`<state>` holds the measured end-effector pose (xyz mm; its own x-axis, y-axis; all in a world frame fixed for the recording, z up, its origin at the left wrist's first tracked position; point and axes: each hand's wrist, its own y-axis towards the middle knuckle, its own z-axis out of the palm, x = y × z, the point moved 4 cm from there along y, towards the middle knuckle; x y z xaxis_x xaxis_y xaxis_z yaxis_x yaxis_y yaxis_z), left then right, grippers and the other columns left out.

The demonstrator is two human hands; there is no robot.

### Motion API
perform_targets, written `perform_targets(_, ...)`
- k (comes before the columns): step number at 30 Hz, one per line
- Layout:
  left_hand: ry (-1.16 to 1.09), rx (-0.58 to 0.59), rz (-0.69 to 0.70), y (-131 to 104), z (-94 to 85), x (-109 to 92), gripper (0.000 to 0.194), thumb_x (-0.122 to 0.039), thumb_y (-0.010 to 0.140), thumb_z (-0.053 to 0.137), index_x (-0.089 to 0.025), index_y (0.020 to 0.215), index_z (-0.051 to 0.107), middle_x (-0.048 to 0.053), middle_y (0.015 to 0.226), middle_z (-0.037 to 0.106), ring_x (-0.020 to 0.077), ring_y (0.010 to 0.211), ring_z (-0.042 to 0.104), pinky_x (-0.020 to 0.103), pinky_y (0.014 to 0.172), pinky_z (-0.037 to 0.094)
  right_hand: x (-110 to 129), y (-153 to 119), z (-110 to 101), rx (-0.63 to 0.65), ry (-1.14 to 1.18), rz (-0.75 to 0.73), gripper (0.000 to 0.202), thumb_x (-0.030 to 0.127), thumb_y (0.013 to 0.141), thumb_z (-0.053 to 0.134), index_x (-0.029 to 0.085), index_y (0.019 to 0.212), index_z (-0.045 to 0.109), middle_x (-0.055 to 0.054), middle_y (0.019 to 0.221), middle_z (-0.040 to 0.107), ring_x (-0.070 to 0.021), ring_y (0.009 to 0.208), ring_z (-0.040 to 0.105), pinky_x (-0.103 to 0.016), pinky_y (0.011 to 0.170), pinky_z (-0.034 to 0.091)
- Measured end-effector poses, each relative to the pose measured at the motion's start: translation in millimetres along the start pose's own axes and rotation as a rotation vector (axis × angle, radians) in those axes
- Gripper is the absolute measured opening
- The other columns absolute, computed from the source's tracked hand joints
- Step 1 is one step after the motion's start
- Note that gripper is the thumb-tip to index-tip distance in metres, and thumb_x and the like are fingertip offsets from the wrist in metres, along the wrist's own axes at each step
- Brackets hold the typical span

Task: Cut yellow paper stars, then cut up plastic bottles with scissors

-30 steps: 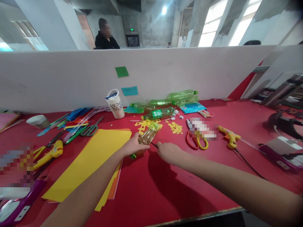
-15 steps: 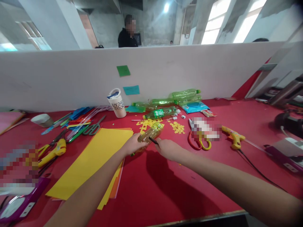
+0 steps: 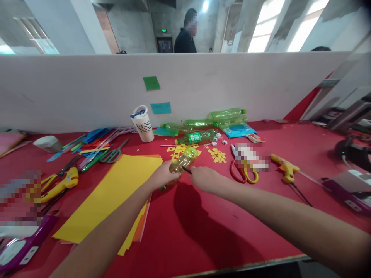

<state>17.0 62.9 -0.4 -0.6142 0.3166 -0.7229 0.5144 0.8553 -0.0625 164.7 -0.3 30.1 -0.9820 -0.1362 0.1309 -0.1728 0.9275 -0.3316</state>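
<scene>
A clear green plastic bottle [image 3: 185,157] lies tilted over the red table, its bottom end pointing away from me. My left hand [image 3: 164,175] is wrapped around its near part, which hides some of it. In my right hand [image 3: 204,178] is a thin black pen-like tool [image 3: 186,169]; its tip meets or nearly meets the bottle's side, and its exact kind cannot be made out. Just beyond the bottle lie yellow star cutouts [image 3: 217,155] and punched yellow paper scraps [image 3: 176,152]. Yellow paper sheets [image 3: 116,193] are stacked beside my left forearm.
Several green bottles [image 3: 226,114] lie along the white partition [image 3: 232,85]. A white cup [image 3: 142,125] stands at the back. Scissors with red and yellow handles [image 3: 238,172] and a yellow glue gun [image 3: 285,168] are right; another glue gun [image 3: 62,186] and green scissors [image 3: 114,152] are left.
Both hands stay at the bottle, with the black tool tilted slightly flatter against its side. The camera view has shifted a little. A person beyond the partition has moved right.
</scene>
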Motion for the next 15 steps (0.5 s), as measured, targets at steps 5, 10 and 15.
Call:
perform_targets(5,0.05,0.007,-0.013,1.9,0.4,4.6,0.029,-0.038,0.068,0.058,-0.02,0.089,0.053,0.003,0.088,0.061,0.0219,0.081,0.059,0.029,0.066,0.043,-7.3,2.2,-4.8,0.021,0.018,0.036,0.027,0.029,0.09,0.053,0.015,0.113,0.054,-0.007,0.11,0.059,-0.019,0.089,0.061,-0.037,0.075,0.052)
perform_targets(10,0.083,0.003,-0.018,3.7,-0.4,4.7,0.031,-0.037,0.069,0.056,-0.021,0.096,0.056,0.003,0.096,0.063,0.0217,0.086,0.059,0.029,0.074,0.043,-3.0,2.5,-1.1,-0.001,0.003,0.009,0.028,0.029,0.09,0.053,0.015,0.114,0.054,-0.007,0.109,0.059,-0.0191,0.089,0.061,-0.038,0.075,0.052)
perform_targets(15,0.115,-0.046,-0.064,4.1,3.8,6.0,0.027,-0.04,0.073,0.051,-0.022,0.092,0.058,0.003,0.093,0.065,0.021,0.082,0.059,0.028,0.072,0.041,0.3,2.2,2.1,-0.028,-0.042,-0.01,0.028,0.029,0.09,0.053,0.015,0.114,0.054,-0.007,0.109,0.059,-0.019,0.089,0.061,-0.037,0.075,0.052)
